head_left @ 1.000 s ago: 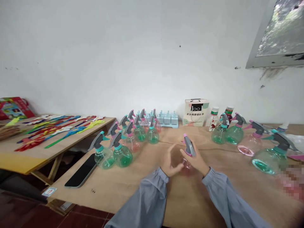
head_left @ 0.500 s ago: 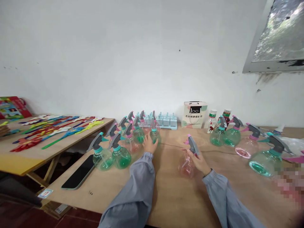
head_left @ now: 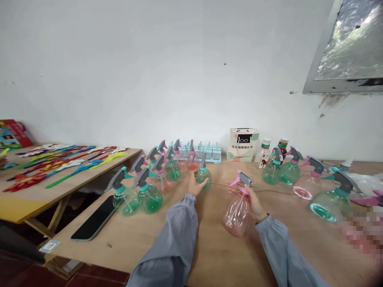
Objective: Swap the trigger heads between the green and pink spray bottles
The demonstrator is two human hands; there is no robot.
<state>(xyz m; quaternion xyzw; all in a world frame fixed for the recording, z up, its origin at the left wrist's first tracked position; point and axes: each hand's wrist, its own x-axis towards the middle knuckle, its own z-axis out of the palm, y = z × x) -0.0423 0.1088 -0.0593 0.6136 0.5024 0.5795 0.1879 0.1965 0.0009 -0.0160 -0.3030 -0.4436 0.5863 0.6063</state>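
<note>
My left hand (head_left: 196, 185) is curled against the left and near side of a small green spray bottle (head_left: 204, 174) with a grey trigger head, thumb across its front. Some of those fingers are hidden. In my right hand (head_left: 255, 204) is a clear pink spray bottle (head_left: 237, 215) with a grey and pink trigger head, gripped near the neck. It leans slightly, and I cannot tell whether its base touches the table. Left of my left hand stand several more spray bottles, among them a green one (head_left: 150, 199) and a pink one (head_left: 162, 181).
A phone (head_left: 94, 219) lies at the table's left. Behind are a pale blue popsicle mould (head_left: 213, 154), a paper bag (head_left: 241, 145) and capped bottles (head_left: 265, 154). More spray bottles (head_left: 330, 205) stand at right. Colourful flower-shaped crafts (head_left: 68, 163) cover the left table.
The green spray bottle has shifted right and nearer along with my left hand. My right hand has turned and tilted the pink spray bottle, whose base now shows lower and further forward.
</note>
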